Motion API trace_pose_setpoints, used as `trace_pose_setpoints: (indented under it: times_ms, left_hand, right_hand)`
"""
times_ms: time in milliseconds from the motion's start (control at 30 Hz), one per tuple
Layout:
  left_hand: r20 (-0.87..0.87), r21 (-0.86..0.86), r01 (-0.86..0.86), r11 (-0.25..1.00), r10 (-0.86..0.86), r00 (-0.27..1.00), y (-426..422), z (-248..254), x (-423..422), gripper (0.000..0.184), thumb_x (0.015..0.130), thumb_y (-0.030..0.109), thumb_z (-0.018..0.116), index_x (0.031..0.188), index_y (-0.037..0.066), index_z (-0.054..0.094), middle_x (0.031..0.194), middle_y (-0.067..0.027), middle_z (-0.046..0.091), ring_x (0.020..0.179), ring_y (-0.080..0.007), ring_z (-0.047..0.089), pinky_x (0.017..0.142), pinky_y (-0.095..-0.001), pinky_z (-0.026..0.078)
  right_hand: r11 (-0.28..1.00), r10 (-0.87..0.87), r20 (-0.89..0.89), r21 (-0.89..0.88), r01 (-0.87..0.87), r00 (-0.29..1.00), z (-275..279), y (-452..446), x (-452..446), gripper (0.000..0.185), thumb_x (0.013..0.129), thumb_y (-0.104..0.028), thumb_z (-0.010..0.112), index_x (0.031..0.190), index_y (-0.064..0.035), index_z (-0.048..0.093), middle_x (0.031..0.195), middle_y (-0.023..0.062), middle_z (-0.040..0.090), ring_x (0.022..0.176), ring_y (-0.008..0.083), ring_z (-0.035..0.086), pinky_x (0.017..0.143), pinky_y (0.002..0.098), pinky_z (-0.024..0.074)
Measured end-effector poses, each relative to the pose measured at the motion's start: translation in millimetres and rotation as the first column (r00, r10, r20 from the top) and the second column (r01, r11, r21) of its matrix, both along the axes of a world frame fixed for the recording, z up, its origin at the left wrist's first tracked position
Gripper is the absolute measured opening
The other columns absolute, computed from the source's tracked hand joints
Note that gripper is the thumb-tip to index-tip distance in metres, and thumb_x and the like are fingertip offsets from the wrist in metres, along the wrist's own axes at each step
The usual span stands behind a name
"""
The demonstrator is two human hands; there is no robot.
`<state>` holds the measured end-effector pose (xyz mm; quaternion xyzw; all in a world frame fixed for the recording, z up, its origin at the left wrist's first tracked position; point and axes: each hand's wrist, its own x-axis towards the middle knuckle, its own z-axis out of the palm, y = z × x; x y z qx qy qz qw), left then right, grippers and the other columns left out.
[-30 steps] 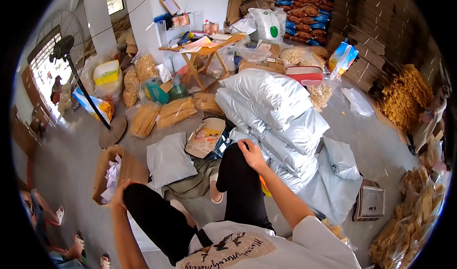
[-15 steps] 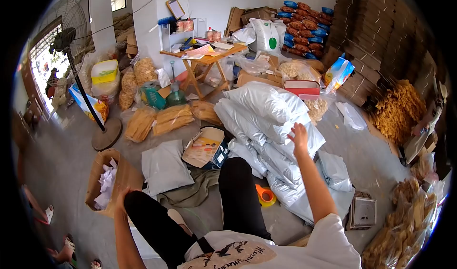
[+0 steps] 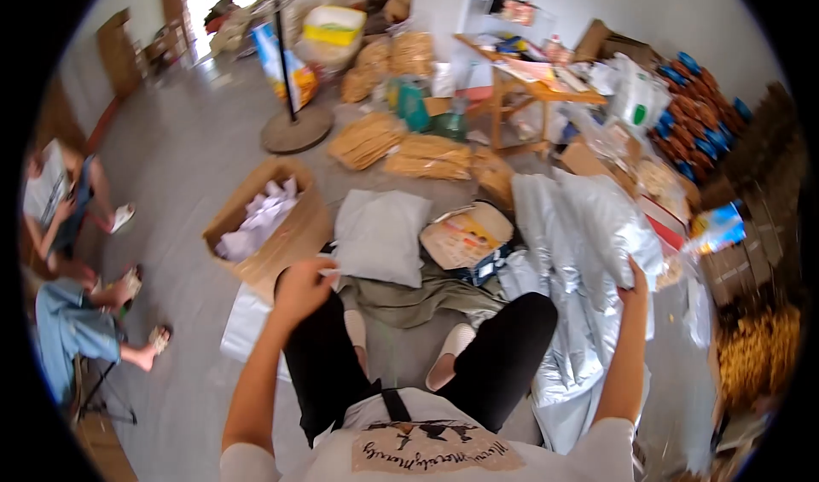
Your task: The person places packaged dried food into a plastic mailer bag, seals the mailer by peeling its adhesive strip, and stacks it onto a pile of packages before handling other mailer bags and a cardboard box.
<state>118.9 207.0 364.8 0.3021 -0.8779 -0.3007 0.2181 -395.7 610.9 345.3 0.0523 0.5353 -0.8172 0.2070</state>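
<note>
My left hand (image 3: 304, 291) is raised over my left knee, its fingers apart and holding nothing. Just beyond it lie a flat grey package (image 3: 381, 236) and a cardboard box (image 3: 314, 219) of crumpled white paper. My right hand (image 3: 633, 282) touches the edge of the silvery plastic packages (image 3: 584, 252) piled at my right; some of its fingers are hidden against the plastic, so its grip is unclear. Between the pile and the grey package sits an open carton (image 3: 467, 236) with printed sheets, beside a dark green cloth (image 3: 397, 301) on the floor.
Two people (image 3: 81, 328) sit at the left edge. A fan stand (image 3: 296, 130) rises from the floor behind the box. Farther back are bags of dried food (image 3: 428, 157) and a wooden table (image 3: 546, 92). Stacked cardboard and red-brown packets (image 3: 691, 115) stand at the right.
The view has swung left. My left hand has lifted off my knee. My right hand has gone from my right knee to the silvery pile.
</note>
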Motion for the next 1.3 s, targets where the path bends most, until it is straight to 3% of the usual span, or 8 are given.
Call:
trace_pose_setpoints:
  times_ms: [133,200,400,600,700,900,1200,1300]
  left_hand:
    - [-0.104,0.029,0.348,0.937,-0.344,0.933,45.6,-39.6,-36.0,0.022,0.077,0.014,0.060,0.096,0.003,0.060,0.092,-0.0132,0.062,0.077,-0.0252,0.060,0.070,-0.0301,0.047]
    - [-0.180,0.386,0.511,0.768,-0.480,0.859,66.8,-51.9,-54.3,0.024,0.079,0.016,0.060,0.100,0.005,0.059,0.097,-0.0105,0.062,0.082,-0.0212,0.061,0.074,-0.0303,0.047]
    - [-0.347,0.933,0.350,0.087,-0.046,0.937,79.6,-92.5,-75.4,0.046,0.085,0.031,0.053,0.121,0.005,0.042,0.110,-0.0127,0.056,0.092,-0.0239,0.058,0.082,-0.0342,0.045]
    - [-0.130,0.874,0.385,-0.295,0.623,0.771,68.0,-77.2,-77.1,0.078,0.080,0.049,0.053,0.134,0.009,0.015,0.135,-0.0170,0.028,0.110,-0.0308,0.046,0.089,-0.0479,0.039]
    - [-0.021,0.880,0.319,-0.351,0.643,0.766,78.0,-47.6,-64.4,0.058,0.081,0.051,0.050,0.122,0.010,0.044,0.118,-0.0156,0.050,0.108,-0.0239,0.049,0.091,-0.0401,0.039]
    - [-0.076,0.710,0.434,-0.555,0.553,0.830,121.7,-114.0,-21.3,0.048,0.089,0.040,0.039,0.128,0.011,0.038,0.127,-0.0065,0.045,0.112,-0.0239,0.047,0.095,-0.0418,0.038]
    - [-0.393,0.722,0.660,-0.211,0.659,0.641,0.9,-120.2,-54.7,0.044,0.090,0.028,0.042,0.126,0.004,0.038,0.125,-0.0092,0.046,0.112,-0.0233,0.047,0.094,-0.0378,0.038]
    - [-0.171,0.985,0.109,0.135,0.670,0.722,-90.1,-147.2,-57.1,0.055,0.077,0.025,0.061,0.123,0.003,0.041,0.115,-0.0134,0.052,0.105,-0.0279,0.051,0.091,-0.0399,0.039]
  right_hand:
    - [0.992,0.067,-0.011,-0.102,-0.067,0.998,14.3,4.2,-7.6,0.027,0.077,-0.013,0.059,0.101,-0.0004,0.054,0.095,0.0112,0.061,0.086,0.0227,0.060,0.078,0.0338,0.0491]
    - [0.993,0.026,-0.070,-0.111,-0.033,0.997,37.2,-10.9,3.9,0.030,0.079,-0.012,0.058,0.104,0.0032,0.053,0.100,0.0131,0.059,0.091,0.0235,0.058,0.082,0.0333,0.0468]
    - [0.984,0.132,-0.322,-0.075,-0.164,0.937,122.1,-91.4,119.2,0.030,0.079,-0.009,0.058,0.106,0.0030,0.052,0.101,0.0115,0.058,0.090,0.0226,0.058,0.078,0.0328,0.0477]
    - [0.960,0.279,-0.247,0.071,-0.270,0.928,110.4,-135.3,177.8,0.045,0.066,-0.009,0.063,0.106,0.0057,0.051,0.094,0.0133,0.059,0.080,0.0232,0.060,0.073,0.0337,0.0492]
    - [0.864,0.499,-0.129,0.156,-0.480,0.857,86.6,-161.0,213.2,0.043,0.065,-0.010,0.063,0.104,0.0059,0.052,0.090,0.0138,0.059,0.078,0.0235,0.060,0.071,0.0340,0.0497]
    - [0.722,0.685,0.142,-0.004,-0.691,0.715,27.1,-198.6,253.9,0.042,0.068,-0.004,0.060,0.107,0.0058,0.050,0.092,0.0142,0.059,0.079,0.0247,0.060,0.069,0.0339,0.0503]
    - [0.708,0.706,0.111,-0.094,-0.700,0.700,7.0,-276.8,230.9,0.051,0.069,-0.006,0.064,0.115,0.0020,0.043,0.100,0.0125,0.056,0.083,0.0234,0.059,0.071,0.0337,0.0504]
    - [0.542,0.826,0.139,0.069,-0.838,0.546,-22.1,-300.5,207.9,0.045,0.073,-0.007,0.059,0.117,-0.0041,0.046,0.099,0.0111,0.058,0.092,0.0212,0.057,0.078,0.0346,0.0471]
